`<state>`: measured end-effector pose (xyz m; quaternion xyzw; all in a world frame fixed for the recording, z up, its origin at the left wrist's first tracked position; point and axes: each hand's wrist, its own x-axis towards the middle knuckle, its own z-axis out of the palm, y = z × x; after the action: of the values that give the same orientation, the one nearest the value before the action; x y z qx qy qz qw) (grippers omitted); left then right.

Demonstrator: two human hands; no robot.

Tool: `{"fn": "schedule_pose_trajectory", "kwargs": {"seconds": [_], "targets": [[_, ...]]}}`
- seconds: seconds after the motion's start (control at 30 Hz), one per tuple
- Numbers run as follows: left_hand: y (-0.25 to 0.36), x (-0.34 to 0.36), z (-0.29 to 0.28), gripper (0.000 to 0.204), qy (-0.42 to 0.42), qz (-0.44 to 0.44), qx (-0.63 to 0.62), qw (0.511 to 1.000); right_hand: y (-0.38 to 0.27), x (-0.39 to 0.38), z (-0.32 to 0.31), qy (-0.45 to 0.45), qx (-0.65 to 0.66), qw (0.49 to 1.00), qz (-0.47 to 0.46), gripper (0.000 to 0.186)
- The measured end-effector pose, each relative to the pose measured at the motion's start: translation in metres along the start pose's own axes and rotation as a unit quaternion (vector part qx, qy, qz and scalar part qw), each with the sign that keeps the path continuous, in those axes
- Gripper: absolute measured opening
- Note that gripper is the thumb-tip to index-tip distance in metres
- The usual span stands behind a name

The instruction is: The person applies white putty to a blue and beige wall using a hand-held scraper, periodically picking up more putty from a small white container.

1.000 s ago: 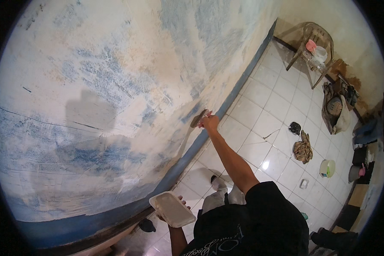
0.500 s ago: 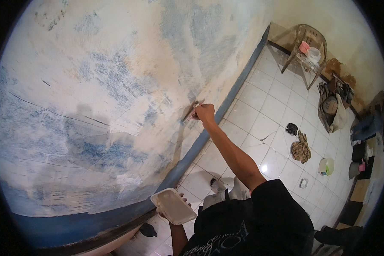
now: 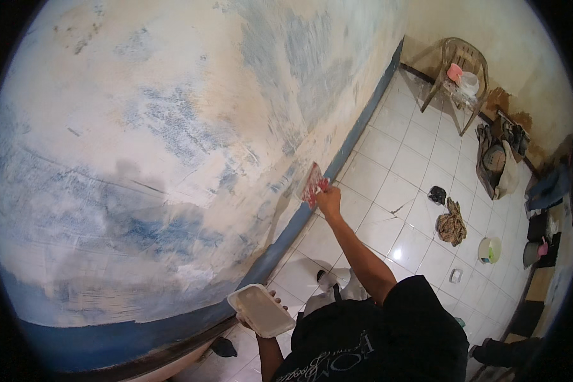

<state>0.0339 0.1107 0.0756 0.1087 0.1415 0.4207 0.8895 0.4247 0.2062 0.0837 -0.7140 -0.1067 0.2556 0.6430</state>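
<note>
The right hand (image 3: 328, 201) is closed around the grip of a red, white-smeared spreading tool (image 3: 313, 184), its fingers gathered tightly and the arm reaching forward from a black sleeve (image 3: 420, 312). The tool stands tilted at the lower part of a patchy white, cream and blue wall (image 3: 191, 76), beside the solid blue band (image 3: 95, 340) along the wall's foot; whether its whole edge touches the surface cannot be told. The left hand (image 3: 277, 300) supports a pale, shallow rectangular tray (image 3: 281, 326) from beneath, fingers showing at its sides and the palm hidden under it. The tray is held near the body, tilted, well apart from the tool. White tiles (image 3: 410, 169) cover the floor to the right. On them lie a small black bundle (image 3: 437, 195), a crumpled brown cloth (image 3: 451, 224) just beside it, a pale round tub (image 3: 495, 244) with something green inside, and a small clear container (image 3: 456, 275). Farther off, a worn chair (image 3: 466, 56) bears a pink container (image 3: 454, 72) and a whitish one, and an open sack (image 3: 492, 159) slumps near the far wall.
</note>
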Motion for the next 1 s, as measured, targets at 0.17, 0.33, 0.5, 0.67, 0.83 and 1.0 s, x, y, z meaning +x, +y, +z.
{"fn": "schedule_pose_trajectory", "kwargs": {"seconds": [0.17,0.33,0.5,0.67,0.83,1.0], "targets": [[0.001,0.004,0.012,0.105,-0.014,-0.03,-0.02,0.999,0.126,0.029,0.02,0.142,-0.125,0.967,-0.171,0.028],[0.014,-0.013,0.002,0.106,0.023,-0.03,-0.016,0.999,0.11,0.019,0.075,0.118,-0.084,0.96,-0.242,0.055],[0.024,-0.024,-0.009,0.111,0.025,-0.01,-0.035,0.999,0.103,-0.043,0.106,0.01,-0.197,0.925,-0.325,0.06],[0.032,-0.022,-0.016,0.114,0.045,-0.028,-0.002,0.999,0.155,-0.077,0.07,-0.086,-0.102,0.94,-0.313,0.06],[0.045,-0.031,-0.068,0.112,0.106,-0.066,-0.023,0.992,0.134,-0.008,0.044,0.076,-0.148,0.952,-0.255,0.053],[0.018,-0.013,-0.002,0.108,0.03,-0.046,0.023,0.998,0.119,0.03,0.056,0.055,-0.188,0.948,-0.251,0.056]]}}
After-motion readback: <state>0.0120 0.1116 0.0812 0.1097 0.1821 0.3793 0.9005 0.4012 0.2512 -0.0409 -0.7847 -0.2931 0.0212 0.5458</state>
